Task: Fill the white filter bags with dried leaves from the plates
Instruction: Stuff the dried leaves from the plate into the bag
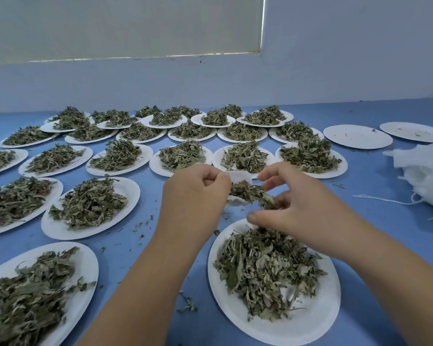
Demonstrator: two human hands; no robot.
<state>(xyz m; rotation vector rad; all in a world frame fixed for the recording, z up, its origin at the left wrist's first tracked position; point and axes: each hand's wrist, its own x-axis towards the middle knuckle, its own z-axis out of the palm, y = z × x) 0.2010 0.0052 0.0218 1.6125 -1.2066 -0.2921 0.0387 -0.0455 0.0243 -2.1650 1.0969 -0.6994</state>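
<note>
Head camera, looking down over a blue table (pixel 375 196). The person's left hand (pixel 195 196) pinches a small white filter bag (pixel 238 176) open by its rim, held in the air above the near middle of the table. The right hand (pixel 293 203) has its fingers closed around a tuft of dried leaves (pixel 248 192), feeding it into the bag's mouth. Directly below sits a paper plate (pixel 310 323) still heaped with leaves, by the near edge.

The bag looks thin, limp and nearly weightless, best held at the rim to stay open; the leaves look light and brittle, likely to crumble and scatter.

Many more loaded plates (pixel 125 188) cover the table back to the far edge, with two empty plates (pixel 358 139) at the far right and a heap of spare white bags (pixel 425 171) at the right edge. A pale wall (pixel 210 83) rises behind
</note>
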